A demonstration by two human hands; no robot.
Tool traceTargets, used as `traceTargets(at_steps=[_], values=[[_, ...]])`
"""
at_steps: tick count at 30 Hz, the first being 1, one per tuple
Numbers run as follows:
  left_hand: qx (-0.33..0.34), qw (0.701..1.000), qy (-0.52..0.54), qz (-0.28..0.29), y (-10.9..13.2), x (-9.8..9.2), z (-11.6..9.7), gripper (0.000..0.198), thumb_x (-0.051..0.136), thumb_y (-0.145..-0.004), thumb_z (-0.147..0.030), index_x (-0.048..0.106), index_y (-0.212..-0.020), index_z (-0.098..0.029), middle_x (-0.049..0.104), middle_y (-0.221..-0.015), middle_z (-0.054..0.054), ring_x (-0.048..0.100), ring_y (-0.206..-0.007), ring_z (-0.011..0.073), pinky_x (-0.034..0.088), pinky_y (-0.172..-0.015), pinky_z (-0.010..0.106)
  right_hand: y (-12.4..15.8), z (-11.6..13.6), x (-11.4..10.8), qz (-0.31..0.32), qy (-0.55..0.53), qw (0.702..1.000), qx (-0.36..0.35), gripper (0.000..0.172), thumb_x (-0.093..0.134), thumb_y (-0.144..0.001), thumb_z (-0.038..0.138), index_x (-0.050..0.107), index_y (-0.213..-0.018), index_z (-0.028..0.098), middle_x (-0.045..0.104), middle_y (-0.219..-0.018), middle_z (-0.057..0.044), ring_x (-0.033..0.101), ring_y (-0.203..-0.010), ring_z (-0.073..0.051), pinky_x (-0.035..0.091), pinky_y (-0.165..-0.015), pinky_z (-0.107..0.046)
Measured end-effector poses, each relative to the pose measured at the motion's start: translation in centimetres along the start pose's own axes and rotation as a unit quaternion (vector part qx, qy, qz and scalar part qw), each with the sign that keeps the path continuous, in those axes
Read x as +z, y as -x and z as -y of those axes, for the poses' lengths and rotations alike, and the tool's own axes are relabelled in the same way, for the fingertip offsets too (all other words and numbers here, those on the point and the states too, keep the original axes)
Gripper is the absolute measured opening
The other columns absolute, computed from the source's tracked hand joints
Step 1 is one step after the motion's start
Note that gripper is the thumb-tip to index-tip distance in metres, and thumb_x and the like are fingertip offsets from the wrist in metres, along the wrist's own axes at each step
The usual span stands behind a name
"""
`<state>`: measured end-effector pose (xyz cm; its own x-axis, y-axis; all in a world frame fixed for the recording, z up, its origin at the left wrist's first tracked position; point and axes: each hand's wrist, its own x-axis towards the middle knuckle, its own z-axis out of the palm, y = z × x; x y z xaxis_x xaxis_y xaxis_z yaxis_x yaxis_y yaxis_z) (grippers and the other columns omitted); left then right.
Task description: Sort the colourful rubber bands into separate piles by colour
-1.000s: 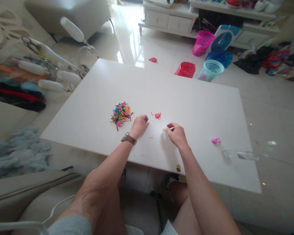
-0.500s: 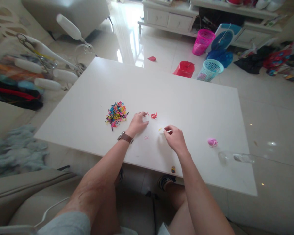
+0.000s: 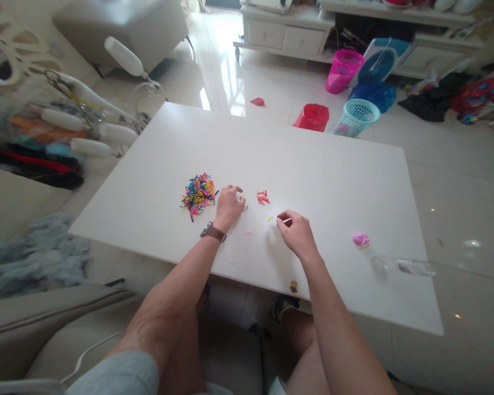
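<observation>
A heap of small coloured rubber bands [image 3: 198,193] lies on the white table [image 3: 313,164]. My left hand [image 3: 229,206], with a brown watch on the wrist, rests on the table just right of the heap, fingers curled down onto the surface. A few red bands [image 3: 263,197] lie between my hands. My right hand [image 3: 295,233] is closed in a pinch on a thin white stick-like thing [image 3: 287,220]. A tiny yellow band [image 3: 270,218] lies just left of its fingertips, and a pale pink band [image 3: 247,232] lies nearer me.
A pink lump [image 3: 361,240] sits on the table's right part, with a clear bottle [image 3: 403,267] lying near the right edge. On the floor beyond stand a red tub [image 3: 312,117], a teal basket [image 3: 356,117] and a pink basket [image 3: 343,70]. White-handled tools [image 3: 94,131] lie at left.
My left hand has slid a little left, away from the red bands toward the coloured heap. My right hand has stayed in its pinch near the yellow band.
</observation>
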<state>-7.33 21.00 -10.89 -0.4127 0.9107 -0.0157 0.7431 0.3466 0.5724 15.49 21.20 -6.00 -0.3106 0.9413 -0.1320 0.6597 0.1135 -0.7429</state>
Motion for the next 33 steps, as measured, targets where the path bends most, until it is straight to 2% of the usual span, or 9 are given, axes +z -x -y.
traceTargets(at_steps=[2, 4, 8, 11, 16, 20, 24, 29, 33], values=[[-0.034, 0.996, -0.076, -0.019, -0.2, -1.2, 1.2, 0.028, 0.061, -0.089, -0.022, 0.071, -0.114, -0.017, 0.065, -0.134, 0.017, 0.052, -0.133, 0.0352, 0.042, -0.111, 0.049, 0.0, 0.1, -0.1, 0.002, 0.004, 1.000, 0.000, 0.011, 0.059, -0.086, 0.025, 0.070, -0.082, 0.023, 0.078, -0.089, -0.002, 0.070, -0.073, -0.016, 0.051, -0.076, -0.029], [-0.046, 0.991, -0.123, -0.001, -0.2, -2.1, 2.5, 0.025, 0.063, -0.088, -0.027, 0.071, -0.109, -0.017, 0.062, -0.140, 0.020, 0.047, -0.135, 0.0406, 0.041, -0.108, 0.055, -0.1, 0.2, -0.1, 0.002, 0.006, 1.000, 0.005, 0.011, 0.059, -0.086, 0.025, 0.070, -0.081, 0.024, 0.078, -0.088, -0.002, 0.070, -0.073, -0.017, 0.051, -0.076, -0.029], [-0.044, 0.987, -0.147, 0.040, 0.0, -2.7, 4.5, 0.013, 0.061, -0.090, -0.028, 0.071, -0.092, -0.020, 0.069, -0.127, 0.017, 0.051, -0.127, 0.0394, 0.040, -0.105, 0.056, -0.3, 0.4, 0.1, 0.007, 0.003, 1.000, 0.003, 0.012, 0.059, -0.086, 0.024, 0.070, -0.081, 0.024, 0.078, -0.087, -0.002, 0.071, -0.073, -0.017, 0.051, -0.075, -0.029], [-0.039, 0.990, -0.133, 0.032, -0.2, -3.0, 5.1, 0.015, 0.060, -0.088, -0.023, 0.073, -0.095, -0.021, 0.070, -0.128, 0.015, 0.051, -0.129, 0.0378, 0.038, -0.106, 0.055, -0.5, 0.5, 0.3, 0.009, 0.006, 1.000, 0.001, 0.012, 0.060, -0.086, 0.024, 0.071, -0.081, 0.023, 0.077, -0.087, -0.002, 0.071, -0.073, -0.017, 0.051, -0.075, -0.029], [0.012, 0.999, -0.033, -0.014, -0.7, -3.7, 4.4, 0.034, 0.057, -0.089, -0.015, 0.074, -0.118, -0.019, 0.068, -0.138, 0.010, 0.053, -0.136, 0.0283, 0.037, -0.117, 0.046, -0.7, 0.8, 0.8, 0.013, 0.016, 1.000, 0.000, 0.013, 0.059, -0.087, 0.025, 0.071, -0.081, 0.023, 0.078, -0.087, -0.003, 0.071, -0.074, -0.017, 0.051, -0.077, -0.029], [0.064, 0.992, 0.069, 0.079, 0.1, -2.6, 3.1, 0.034, 0.057, -0.088, -0.011, 0.077, -0.115, -0.017, 0.072, -0.131, 0.010, 0.066, -0.122, 0.0209, 0.045, -0.113, 0.034, -0.8, 0.8, 1.2, 0.012, 0.030, 0.999, -0.005, 0.013, 0.059, -0.087, 0.025, 0.071, -0.083, 0.023, 0.078, -0.088, -0.004, 0.072, -0.075, -0.018, 0.051, -0.078, -0.030], [0.062, 0.985, 0.084, 0.135, 1.2, -1.1, 2.1, 0.030, 0.061, -0.086, -0.012, 0.080, -0.108, -0.017, 0.078, -0.120, 0.010, 0.071, -0.115, 0.0215, 0.050, -0.108, 0.034, -1.0, 0.7, 1.6, 0.015, 0.032, 0.999, -0.007, 0.014, 0.059, -0.086, 0.027, 0.072, -0.084, 0.023, 0.078, -0.087, -0.004, 0.071, -0.074, -0.018, 0.052, -0.077, -0.030], [0.042, 0.988, 0.084, 0.122, 1.2, -1.6, 2.3, 0.029, 0.062, -0.085, -0.009, 0.082, -0.104, -0.015, 0.080, -0.108, 0.012, 0.074, -0.103, 0.0227, 0.054, -0.099, 0.032, -1.0, 0.6, 1.8, 0.018, 0.035, 0.999, -0.004, 0.014, 0.059, -0.086, 0.028, 0.072, -0.083, 0.023, 0.078, -0.086, -0.004, 0.071, -0.073, -0.018, 0.052, -0.077, -0.030], [-0.029, 0.999, -0.011, 0.027, 0.3, -3.4, 4.8, 0.029, 0.060, -0.086, -0.009, 0.081, -0.104, -0.016, 0.079, -0.103, 0.012, 0.073, -0.098, 0.0242, 0.054, -0.095, 0.034, -1.0, 0.8, 2.0, 0.021, 0.035, 0.999, -0.001, 0.015, 0.059, -0.086, 0.029, 0.072, -0.083, 0.022, 0.077, -0.085, -0.004, 0.070, -0.072, -0.018, 0.052, -0.077, -0.030]])
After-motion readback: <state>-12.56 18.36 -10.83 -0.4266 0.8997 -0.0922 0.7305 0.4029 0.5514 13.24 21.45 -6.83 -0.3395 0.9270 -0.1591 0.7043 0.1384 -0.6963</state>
